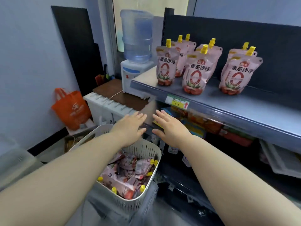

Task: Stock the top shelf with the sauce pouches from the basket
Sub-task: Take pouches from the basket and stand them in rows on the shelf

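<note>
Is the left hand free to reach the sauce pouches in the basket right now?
Probably yes. The left hand is empty, fingers straight, held over the far end of the open-topped basket; the sauce pouches lie uncovered inside.

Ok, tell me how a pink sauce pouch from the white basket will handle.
Probably floppy: the pink yellow-capped sauce pouches lie slumped in the white perforated basket. Likely hefty, tippable: standing pouches on the grey shelf bulge.

One view is given: head-worn, wide-angle, aimed forward and down. The top shelf (244, 108) is seen close at 2 o'clock, basket (143, 148) nearer at 6 o'clock, wall (32, 62) farther at 10 o'clock.
</note>
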{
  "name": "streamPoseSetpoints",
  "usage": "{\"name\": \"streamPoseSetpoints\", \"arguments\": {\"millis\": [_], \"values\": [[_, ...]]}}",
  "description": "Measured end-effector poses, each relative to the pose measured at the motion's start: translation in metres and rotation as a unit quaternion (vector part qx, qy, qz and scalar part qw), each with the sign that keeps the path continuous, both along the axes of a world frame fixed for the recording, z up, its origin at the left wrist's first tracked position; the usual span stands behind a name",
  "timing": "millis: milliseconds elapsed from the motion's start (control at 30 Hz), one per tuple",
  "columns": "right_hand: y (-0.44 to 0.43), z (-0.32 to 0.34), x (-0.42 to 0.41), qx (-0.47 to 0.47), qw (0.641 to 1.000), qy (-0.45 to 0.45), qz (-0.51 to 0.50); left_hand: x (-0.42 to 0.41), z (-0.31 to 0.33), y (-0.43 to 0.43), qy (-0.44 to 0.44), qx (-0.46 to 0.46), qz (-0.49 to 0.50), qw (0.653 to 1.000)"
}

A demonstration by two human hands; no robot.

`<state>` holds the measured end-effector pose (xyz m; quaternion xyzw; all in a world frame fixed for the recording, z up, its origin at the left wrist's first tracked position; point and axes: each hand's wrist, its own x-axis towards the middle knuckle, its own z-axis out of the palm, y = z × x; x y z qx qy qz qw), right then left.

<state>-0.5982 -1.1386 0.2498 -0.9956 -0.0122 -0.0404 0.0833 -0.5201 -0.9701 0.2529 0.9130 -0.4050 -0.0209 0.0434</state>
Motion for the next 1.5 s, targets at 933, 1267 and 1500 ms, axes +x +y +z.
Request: {"name": "streamPoseSetpoints", "arguments": {"millis": [933, 1267, 1500], "values": [[0.06, -0.204, 0.057, 0.063, 0.945, 0.304, 0.099, 0.018, -0.196, 0.075, 0.299, -0.023, 0.313, 0.901], [0.112, -0.208, 0.061, 0.244, 0.848, 0.47, -0.015, 0.104, -0.221, 0.098, 0.329, 0.213, 0.182, 0.902], [0.146, -0.203, 0.063, 0.165, 0.877, 0.449, -0.049, 0.128, -0.225, 0.1, 0.359, 0.355, 0.012, 0.863]]}}
